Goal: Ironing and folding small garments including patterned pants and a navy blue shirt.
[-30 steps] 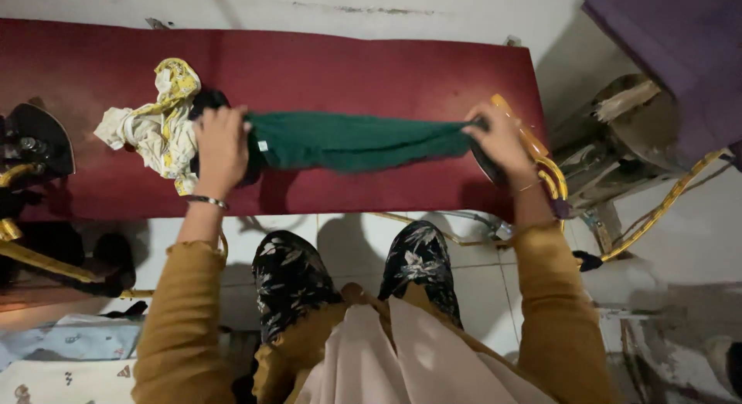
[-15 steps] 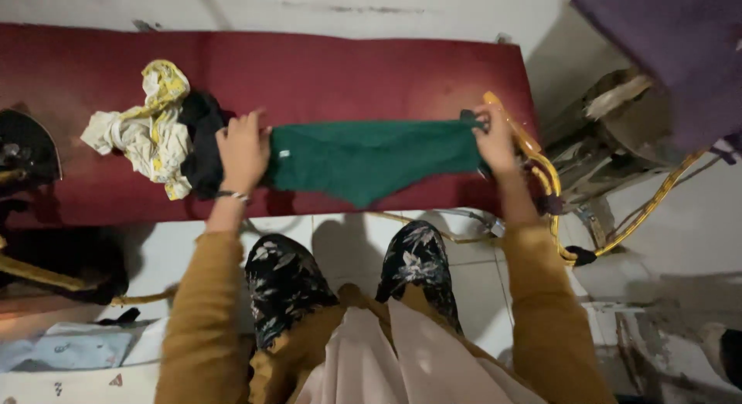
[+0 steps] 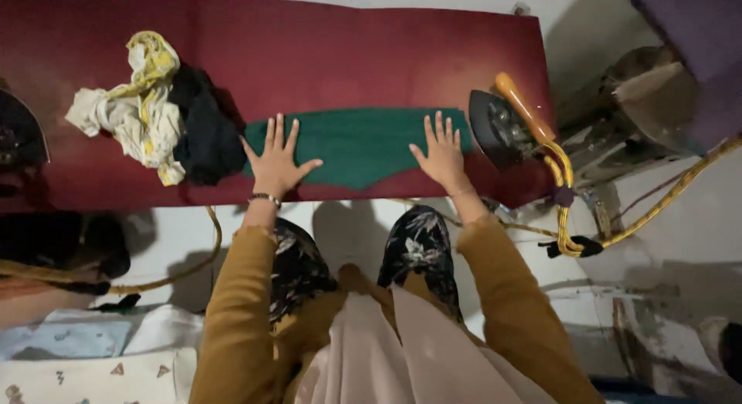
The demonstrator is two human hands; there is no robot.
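Observation:
A green garment (image 3: 359,145) lies spread flat near the front edge of a dark red padded board (image 3: 325,64). My left hand (image 3: 276,161) presses flat on the garment's left end, fingers apart. My right hand (image 3: 442,153) lies flat on its right part, fingers spread too. Neither hand holds anything. A black iron with an orange handle (image 3: 506,122) stands on the board just right of my right hand.
A crumpled yellow-and-white cloth (image 3: 139,110) and a black cloth (image 3: 202,130) lie on the board to the left of the garment. A yellow cord (image 3: 568,211) hangs off the board's right end. Folded cloths (image 3: 85,350) lie on the floor at lower left.
The green garment went from a stretched, bunched strip held at both ends to lying spread flat. Both hands let go of its ends and now rest open on top of it.

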